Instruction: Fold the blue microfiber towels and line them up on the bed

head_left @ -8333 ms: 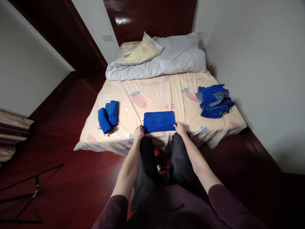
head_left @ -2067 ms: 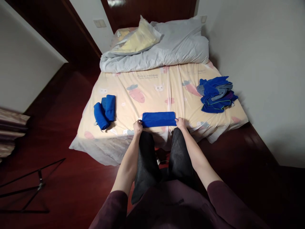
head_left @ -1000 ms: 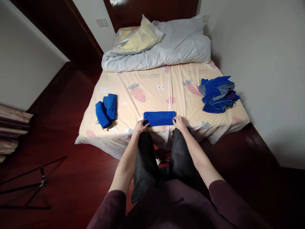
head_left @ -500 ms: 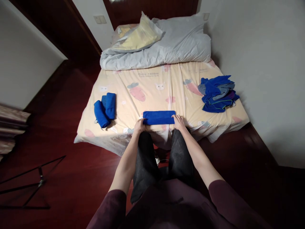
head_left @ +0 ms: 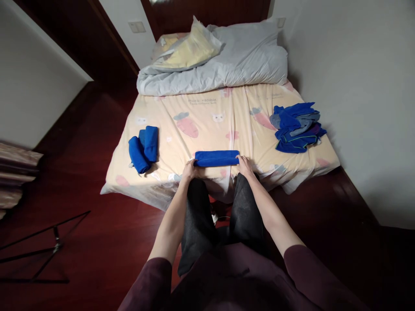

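Two hands, left hand (head_left: 189, 169) and right hand (head_left: 244, 166), pinch opposite ends of the blue cloth (head_left: 216, 158), near the bed's (head_left: 175, 172) front edge; bare sheet separates it from rolled cloths (head_left: 143, 149) and heap (head_left: 296, 128).

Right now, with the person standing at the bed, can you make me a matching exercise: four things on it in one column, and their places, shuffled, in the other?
Things
1. folded blue cloth
2. rolled blue cloths
3. crumpled cloth pile
4. pale grey quilt

Places
A. near the right side of the bed
B. across the end by the headboard
C. between the left hand and the right hand
D. near the left side of the bed

Right pairs: 1-C, 2-D, 3-A, 4-B
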`<act>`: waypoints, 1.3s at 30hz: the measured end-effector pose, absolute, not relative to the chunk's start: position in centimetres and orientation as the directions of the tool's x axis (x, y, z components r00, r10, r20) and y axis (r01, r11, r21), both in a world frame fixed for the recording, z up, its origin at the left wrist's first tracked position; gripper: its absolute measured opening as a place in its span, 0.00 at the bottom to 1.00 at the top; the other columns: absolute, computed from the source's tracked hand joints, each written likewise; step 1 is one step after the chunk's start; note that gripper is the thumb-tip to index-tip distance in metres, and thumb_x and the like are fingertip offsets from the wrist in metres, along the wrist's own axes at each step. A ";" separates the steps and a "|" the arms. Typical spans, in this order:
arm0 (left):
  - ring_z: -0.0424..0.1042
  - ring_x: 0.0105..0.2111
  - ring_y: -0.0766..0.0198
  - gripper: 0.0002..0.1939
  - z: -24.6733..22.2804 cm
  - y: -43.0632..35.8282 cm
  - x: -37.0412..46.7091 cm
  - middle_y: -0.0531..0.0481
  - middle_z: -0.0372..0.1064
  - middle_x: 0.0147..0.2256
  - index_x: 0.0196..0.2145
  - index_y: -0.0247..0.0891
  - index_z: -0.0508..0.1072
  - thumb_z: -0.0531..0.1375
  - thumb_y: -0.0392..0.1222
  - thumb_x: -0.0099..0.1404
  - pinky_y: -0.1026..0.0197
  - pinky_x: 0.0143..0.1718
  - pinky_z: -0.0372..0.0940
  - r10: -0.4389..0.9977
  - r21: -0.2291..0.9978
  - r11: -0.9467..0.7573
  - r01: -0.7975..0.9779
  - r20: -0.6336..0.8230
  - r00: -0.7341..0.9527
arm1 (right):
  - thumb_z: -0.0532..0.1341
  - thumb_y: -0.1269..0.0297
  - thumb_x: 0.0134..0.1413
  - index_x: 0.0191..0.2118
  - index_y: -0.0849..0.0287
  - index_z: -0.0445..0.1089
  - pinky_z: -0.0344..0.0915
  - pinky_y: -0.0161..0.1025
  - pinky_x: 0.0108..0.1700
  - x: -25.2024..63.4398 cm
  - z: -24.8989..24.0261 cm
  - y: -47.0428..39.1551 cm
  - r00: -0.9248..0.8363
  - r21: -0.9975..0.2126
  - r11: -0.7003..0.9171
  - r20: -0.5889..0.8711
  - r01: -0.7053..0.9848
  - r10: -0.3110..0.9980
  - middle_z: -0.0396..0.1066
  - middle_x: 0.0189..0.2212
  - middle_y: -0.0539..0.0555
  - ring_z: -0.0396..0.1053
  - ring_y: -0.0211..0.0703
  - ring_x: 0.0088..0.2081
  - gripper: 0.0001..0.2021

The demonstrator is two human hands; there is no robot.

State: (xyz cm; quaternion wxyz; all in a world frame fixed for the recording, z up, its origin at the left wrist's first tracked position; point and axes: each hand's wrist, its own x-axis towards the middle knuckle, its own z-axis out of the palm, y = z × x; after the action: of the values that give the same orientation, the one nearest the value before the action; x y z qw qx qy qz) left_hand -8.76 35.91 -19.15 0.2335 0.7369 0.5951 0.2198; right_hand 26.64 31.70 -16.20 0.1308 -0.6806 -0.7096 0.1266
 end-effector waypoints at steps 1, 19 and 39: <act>0.74 0.55 0.48 0.29 -19.0 35.9 -8.8 0.37 0.75 0.53 0.57 0.34 0.73 0.55 0.30 0.58 0.47 0.61 0.68 0.982 0.612 -0.172 0.772 0.046 0.182 | 0.59 0.80 0.58 0.58 0.58 0.70 0.63 0.46 0.62 26.7 -16.2 31.7 -0.030 -0.370 0.033 0.014 0.928 0.999 0.76 0.51 0.61 0.71 0.52 0.56 0.23; 0.76 0.53 0.48 0.22 -18.2 35.8 -8.8 0.32 0.76 0.52 0.63 0.33 0.64 0.49 0.41 0.75 0.48 0.56 0.70 0.999 0.619 0.043 0.784 -0.050 -0.016 | 0.57 0.61 0.70 0.60 0.55 0.69 0.70 0.46 0.58 27.1 -16.9 31.8 0.053 -0.607 -0.024 0.030 0.794 0.998 0.76 0.55 0.59 0.75 0.52 0.55 0.16; 0.76 0.52 0.44 0.25 -18.9 36.1 -8.4 0.34 0.79 0.42 0.64 0.39 0.71 0.48 0.46 0.76 0.45 0.55 0.67 0.985 0.474 0.165 0.865 -0.131 -0.116 | 0.53 0.63 0.73 0.61 0.54 0.74 0.70 0.43 0.57 27.3 -17.5 32.5 0.108 -0.468 -0.152 -0.120 0.871 0.987 0.79 0.53 0.60 0.76 0.52 0.55 0.18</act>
State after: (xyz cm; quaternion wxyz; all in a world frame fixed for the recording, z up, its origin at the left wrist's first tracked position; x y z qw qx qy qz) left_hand -8.40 36.15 -18.93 0.2113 0.6304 0.7335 0.1415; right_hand 27.31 32.53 -17.50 0.1417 -0.7305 -0.6357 0.2051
